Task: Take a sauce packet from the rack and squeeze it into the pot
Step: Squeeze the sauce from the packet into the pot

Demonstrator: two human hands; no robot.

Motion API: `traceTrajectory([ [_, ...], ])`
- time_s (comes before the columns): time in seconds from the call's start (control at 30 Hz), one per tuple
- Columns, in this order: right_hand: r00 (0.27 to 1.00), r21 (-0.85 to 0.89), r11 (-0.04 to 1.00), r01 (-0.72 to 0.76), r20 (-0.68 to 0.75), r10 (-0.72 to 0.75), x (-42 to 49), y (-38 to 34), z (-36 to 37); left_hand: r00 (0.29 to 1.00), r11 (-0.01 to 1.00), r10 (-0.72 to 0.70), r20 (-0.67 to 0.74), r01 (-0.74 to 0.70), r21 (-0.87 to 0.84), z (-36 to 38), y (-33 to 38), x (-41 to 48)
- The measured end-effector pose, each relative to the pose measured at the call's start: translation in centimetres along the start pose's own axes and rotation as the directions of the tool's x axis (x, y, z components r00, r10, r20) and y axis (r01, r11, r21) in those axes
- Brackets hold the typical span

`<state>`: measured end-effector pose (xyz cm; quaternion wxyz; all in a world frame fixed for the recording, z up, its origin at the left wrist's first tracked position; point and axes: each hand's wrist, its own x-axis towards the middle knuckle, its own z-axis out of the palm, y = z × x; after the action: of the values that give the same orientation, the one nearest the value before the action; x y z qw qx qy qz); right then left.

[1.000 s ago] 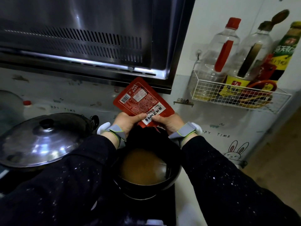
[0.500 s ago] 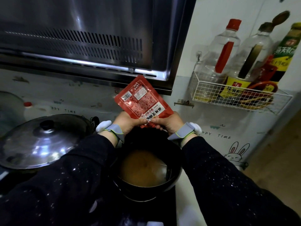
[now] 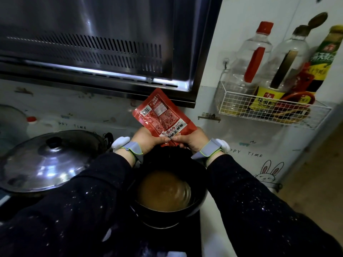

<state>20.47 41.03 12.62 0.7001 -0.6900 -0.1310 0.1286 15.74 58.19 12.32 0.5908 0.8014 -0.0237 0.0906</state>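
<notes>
Red foil sauce packet (image 3: 163, 117), head view: held tilted just above the far rim of the pot (image 3: 163, 217), printed back facing the camera.

- Left hand (image 3: 148, 140): fingers curled, thumb pinching the packet's lower left corner.
- Right hand (image 3: 193, 140): fingers curled, pinching the lower right edge.
- Packet's bottom edge: covered by fingers; torn or sealed, cannot tell.
- Pot: dark, holding brown liquid; its near side is crossed by dark sleeves.
- Left of the pot: steel-lidded pan (image 3: 46, 164), cut off by the frame.
- Above the pot: steel range hood (image 3: 92, 43).
- Right of and above the pot: white wire rack (image 3: 269, 110) on a pale wall, holding bottles; labels hard to read.
</notes>
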Motion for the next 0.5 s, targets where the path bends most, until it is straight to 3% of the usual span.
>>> traceTrajectory([
  [0.3,1.000,0.006,1.000,0.014,0.009,-0.014,0.20,0.23,0.36,1.000,0.999,0.012,-0.022,-0.011,0.036,-0.16,-0.38,0.07],
  [0.5,0.999,0.007,0.999,-0.039,-0.003,0.039,0.22,0.70,0.32,0.996,0.973,-0.093,-0.018,0.087,-0.216,-0.25,-1.01,-0.49],
])
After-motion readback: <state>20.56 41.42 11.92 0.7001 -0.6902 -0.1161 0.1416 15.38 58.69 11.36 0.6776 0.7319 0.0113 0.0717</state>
